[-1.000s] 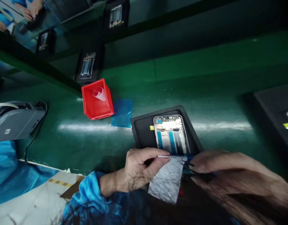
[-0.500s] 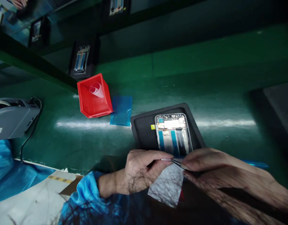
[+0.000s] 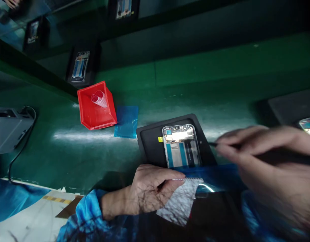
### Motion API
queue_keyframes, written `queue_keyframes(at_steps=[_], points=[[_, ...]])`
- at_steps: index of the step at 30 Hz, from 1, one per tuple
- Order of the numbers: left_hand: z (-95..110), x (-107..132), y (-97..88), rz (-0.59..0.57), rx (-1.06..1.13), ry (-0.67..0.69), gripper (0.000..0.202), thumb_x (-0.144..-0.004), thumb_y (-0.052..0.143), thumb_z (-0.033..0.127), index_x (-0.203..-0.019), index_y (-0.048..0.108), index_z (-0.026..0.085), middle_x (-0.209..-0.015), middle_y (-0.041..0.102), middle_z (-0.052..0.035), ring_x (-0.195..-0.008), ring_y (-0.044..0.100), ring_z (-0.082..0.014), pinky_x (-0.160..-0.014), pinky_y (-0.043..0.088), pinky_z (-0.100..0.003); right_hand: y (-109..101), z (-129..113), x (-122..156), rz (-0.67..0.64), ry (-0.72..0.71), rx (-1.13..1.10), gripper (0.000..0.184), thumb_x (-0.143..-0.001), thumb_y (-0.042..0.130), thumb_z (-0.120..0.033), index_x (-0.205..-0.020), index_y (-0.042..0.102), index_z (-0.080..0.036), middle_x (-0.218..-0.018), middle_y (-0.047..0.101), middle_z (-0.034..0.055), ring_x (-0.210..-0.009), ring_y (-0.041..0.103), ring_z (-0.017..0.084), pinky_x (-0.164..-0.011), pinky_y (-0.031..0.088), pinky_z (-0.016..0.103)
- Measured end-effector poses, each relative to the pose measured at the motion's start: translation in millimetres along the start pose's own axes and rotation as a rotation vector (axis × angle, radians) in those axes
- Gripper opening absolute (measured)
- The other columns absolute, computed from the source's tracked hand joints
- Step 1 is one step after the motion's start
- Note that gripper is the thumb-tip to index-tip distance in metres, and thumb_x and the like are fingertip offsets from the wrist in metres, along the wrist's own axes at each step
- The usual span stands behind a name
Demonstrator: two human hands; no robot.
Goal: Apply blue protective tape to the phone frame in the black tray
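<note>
My left hand (image 3: 155, 188) pinches the top edge of a whitish sheet (image 3: 178, 205) between thumb and fingers, just in front of the phone tray. My right hand (image 3: 255, 151), smeared by motion, is closed around dark tweezers (image 3: 213, 144) whose tip points left at the tray's right edge. An opened phone (image 3: 181, 136) with its circuit board and blue strips showing lies in the black tray (image 3: 152, 148); its lower end is hidden behind my left hand and a blue film (image 3: 220, 174).
A red bin (image 3: 96, 116) holds a rolled white perforated sheet (image 3: 99, 98). Beside it lies a blue sheet (image 3: 126, 122). A grey device (image 3: 10, 131) with a black cable stands left. Other phones in black trays (image 3: 80, 66) sit farther back; another tray (image 3: 291, 104) is at right.
My right hand has moved up and to the right with the tweezers, away from the white sheet. My left hand still pinches the sheet. The whole view has shifted slightly.
</note>
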State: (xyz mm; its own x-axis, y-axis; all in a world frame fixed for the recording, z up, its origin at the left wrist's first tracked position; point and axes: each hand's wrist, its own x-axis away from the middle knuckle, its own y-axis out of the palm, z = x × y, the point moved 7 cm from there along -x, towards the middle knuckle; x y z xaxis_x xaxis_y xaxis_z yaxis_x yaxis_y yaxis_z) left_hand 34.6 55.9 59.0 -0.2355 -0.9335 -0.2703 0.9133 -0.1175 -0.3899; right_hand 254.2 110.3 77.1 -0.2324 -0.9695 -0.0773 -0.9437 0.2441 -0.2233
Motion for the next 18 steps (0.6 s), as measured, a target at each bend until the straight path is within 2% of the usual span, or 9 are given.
queue_keyframes(at_steps=[3, 6, 11, 18], points=[[3, 0, 2.2, -0.017, -0.03, 0.046, 0.003, -0.101, 0.075, 0.023, -0.1, 0.077, 0.021, -0.079, 0.088, -0.0009, -0.062, 0.084, -0.0176, -0.066, 0.069, -0.02, 11, 7, -26, 0.075, 0.058, -0.008, 0.024, -0.066, 0.092, -0.022, -0.061, 0.069, -0.03, -0.067, 0.076, -0.0039, -0.069, 0.079, 0.019, -0.068, 0.065, 0.033], [4, 0, 3.0, -0.032, -0.056, 0.075, 0.004, -0.101, 0.073, 0.02, -0.101, 0.076, 0.022, -0.081, 0.089, -0.0002, -0.062, 0.085, -0.0195, -0.065, 0.071, -0.024, 21, 23, -37, 0.048, 0.127, -0.006, 0.021, -0.065, 0.092, -0.024, -0.063, 0.071, -0.027, -0.069, 0.077, -0.0049, -0.067, 0.078, 0.017, -0.066, 0.062, 0.031], [6, -2, 2.1, -0.063, -0.043, 0.114, 0.008, -0.101, 0.072, 0.019, -0.108, 0.075, 0.022, -0.091, 0.091, -0.0002, -0.068, 0.086, -0.0196, -0.072, 0.074, -0.025, 23, 35, -36, 0.014, 0.158, 0.031, 0.022, -0.065, 0.092, -0.027, -0.062, 0.07, -0.027, -0.069, 0.078, -0.0048, -0.071, 0.078, 0.018, -0.069, 0.06, 0.032], [6, 0, 3.0, -0.066, -0.06, 0.118, 0.008, -0.105, 0.066, 0.023, -0.109, 0.072, 0.022, -0.09, 0.09, -0.0014, -0.07, 0.087, -0.0182, -0.074, 0.074, -0.022, 25, 39, -36, -0.004, 0.158, 0.064, 0.021, -0.066, 0.091, -0.029, -0.062, 0.071, -0.027, -0.07, 0.078, -0.0037, -0.07, 0.078, 0.019, -0.069, 0.06, 0.034]])
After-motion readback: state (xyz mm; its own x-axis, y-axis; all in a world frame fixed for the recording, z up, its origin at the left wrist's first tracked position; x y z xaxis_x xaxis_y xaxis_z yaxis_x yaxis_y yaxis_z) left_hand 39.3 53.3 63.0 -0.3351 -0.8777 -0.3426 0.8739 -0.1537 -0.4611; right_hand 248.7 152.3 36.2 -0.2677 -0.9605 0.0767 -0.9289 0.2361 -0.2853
